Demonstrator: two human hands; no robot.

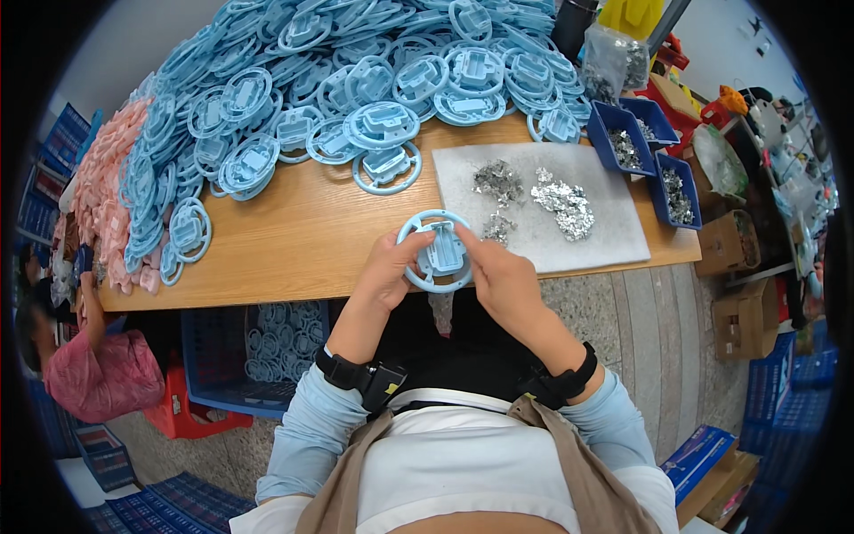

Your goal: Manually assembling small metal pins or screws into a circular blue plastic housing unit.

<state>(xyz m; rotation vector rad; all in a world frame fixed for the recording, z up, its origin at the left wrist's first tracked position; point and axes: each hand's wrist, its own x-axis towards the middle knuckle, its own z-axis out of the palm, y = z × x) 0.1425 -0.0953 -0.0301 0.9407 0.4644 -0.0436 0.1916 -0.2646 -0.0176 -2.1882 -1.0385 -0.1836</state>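
Observation:
A light-blue plastic toy steering wheel [445,254] with a raised box-shaped hub is held just over the table's front edge. My left hand [388,269] grips its left rim, the thumb lying across onto the hub. At the upper right of the wheel, my right hand [503,276] is closed against it, index finger pressed to the part beside the hub. Whether a small piece sits under that fingertip is hidden. Right behind lies a white foam mat [614,191] bearing small heaps of shiny metal clips [564,205] and duller metal bits [498,182].
A large pile of similar blue wheels [382,125] covers the back of the wooden table [302,236]. Pink parts [111,196] are heaped at the left. Blue bins [680,191] of metal pieces stand right. Below are a blue crate [209,378] and a red stool [182,409]; another person [102,374] sits left.

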